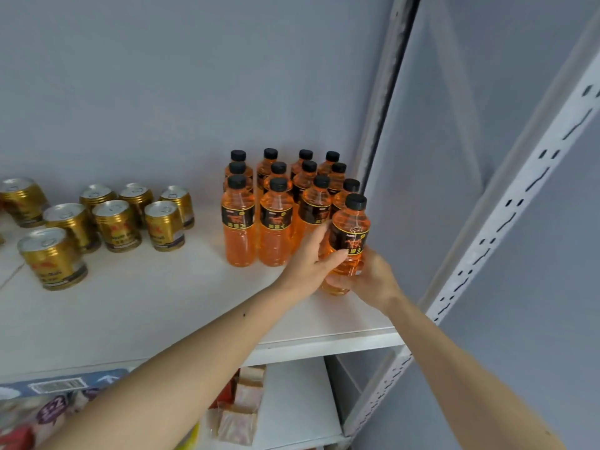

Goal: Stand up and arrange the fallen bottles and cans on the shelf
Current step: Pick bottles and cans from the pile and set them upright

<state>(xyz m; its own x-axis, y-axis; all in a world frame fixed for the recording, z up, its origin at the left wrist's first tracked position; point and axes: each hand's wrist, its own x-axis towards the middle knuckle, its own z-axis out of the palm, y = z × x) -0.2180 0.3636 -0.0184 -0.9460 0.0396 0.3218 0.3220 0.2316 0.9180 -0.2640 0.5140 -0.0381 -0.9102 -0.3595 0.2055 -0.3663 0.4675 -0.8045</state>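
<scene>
Left hand (313, 259) and right hand (368, 279) both wrap fingers around upright orange plastic bottle with black cap (350, 235), front right of bottle group on white shelf (162, 297); gold cans (117, 224) stand left.

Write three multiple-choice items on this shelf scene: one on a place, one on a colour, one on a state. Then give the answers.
1. Where do the cans stand on the shelf?
A. left of the bottles
B. right of the bottles
C. behind the bottles

2. What colour are the bottle caps?
A. white
B. black
C. red

3. What are the hands doing?
A. both hang idle
B. each holds a can
C. both hold one bottle

Answers:
1 A, the gold cans are grouped to the left of the bottles.
2 B, every cap in view is black.
3 C, the left hand and right hand wrap the front bottle at the right end.
</scene>
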